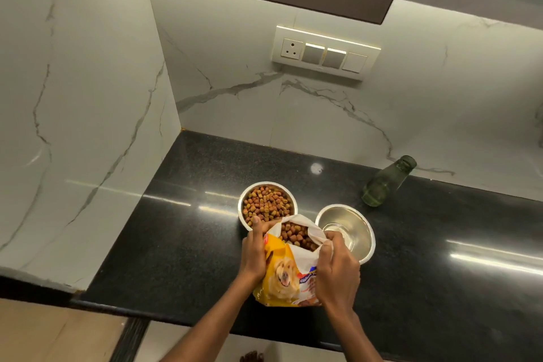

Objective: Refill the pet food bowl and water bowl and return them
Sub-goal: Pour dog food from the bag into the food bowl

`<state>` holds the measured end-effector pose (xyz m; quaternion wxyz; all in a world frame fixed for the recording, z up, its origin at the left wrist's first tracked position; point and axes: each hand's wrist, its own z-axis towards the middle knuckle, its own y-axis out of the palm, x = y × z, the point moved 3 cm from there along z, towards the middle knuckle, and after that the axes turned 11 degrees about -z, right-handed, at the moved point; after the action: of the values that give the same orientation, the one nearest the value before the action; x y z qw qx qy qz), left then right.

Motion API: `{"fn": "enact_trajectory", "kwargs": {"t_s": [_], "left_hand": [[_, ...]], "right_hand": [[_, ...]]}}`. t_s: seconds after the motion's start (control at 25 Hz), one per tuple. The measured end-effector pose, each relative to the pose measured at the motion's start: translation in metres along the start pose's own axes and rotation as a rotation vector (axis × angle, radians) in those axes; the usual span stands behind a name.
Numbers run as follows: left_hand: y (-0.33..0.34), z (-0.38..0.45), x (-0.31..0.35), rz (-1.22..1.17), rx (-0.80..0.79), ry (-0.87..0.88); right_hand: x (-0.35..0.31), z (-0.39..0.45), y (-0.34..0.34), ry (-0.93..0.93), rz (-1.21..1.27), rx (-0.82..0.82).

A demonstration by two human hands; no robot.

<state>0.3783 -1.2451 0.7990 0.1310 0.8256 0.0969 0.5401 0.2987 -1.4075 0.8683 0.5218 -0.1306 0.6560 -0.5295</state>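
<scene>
Here the black granite counter (182, 232) runs into a corner, with marble wall on the left and behind, and its front edge crossing low in the view. Two steel bowls stand near each other, well back from that edge. The food bowl (266, 205) is heaped with brown and tan kibble; the water bowl (346, 231) to its right holds a little clear water at the bottom. A yellow dog food bag (289, 270) with a dog's picture sits open in front of both, its mouth showing more kibble. The left hand (255, 253) is wrapped on the bag's left side, thumb at the rim; the right hand (338, 266) is closed on the white upper edge at the right, pinching it. The bag covers the near rim of the food bowl, and the right hand overlaps the water bowl's near-left rim. A green glass bottle (386, 182) stands uncapped farther right, near the back wall. Open counter lies left of the bowls and far right. A dark object at the bottom edge is cut off and unclear
</scene>
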Motion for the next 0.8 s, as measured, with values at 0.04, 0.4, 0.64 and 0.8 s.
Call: {"fn": "enact_trajectory", "kwargs": {"t_s": [0.04,0.4,0.64,0.8], "left_hand": [[-0.001,-0.006,0.001,0.03,0.02,0.039],[-0.028,-0.023,0.014,0.511,-0.066,0.336],[-0.042,-0.03,0.079,0.325,-0.139,0.363],[-0.055,-0.039,0.076,0.299,-0.466,0.268]], "right_hand": [[0.005,-0.003,0.007,-0.013,0.029,-0.01],[0.037,-0.017,0.001,-0.094,0.224,-0.218],[0.039,0.004,-0.052,-0.439,0.246,-0.455],[0.051,0.009,-0.051,-0.221,0.47,-0.651]]}}
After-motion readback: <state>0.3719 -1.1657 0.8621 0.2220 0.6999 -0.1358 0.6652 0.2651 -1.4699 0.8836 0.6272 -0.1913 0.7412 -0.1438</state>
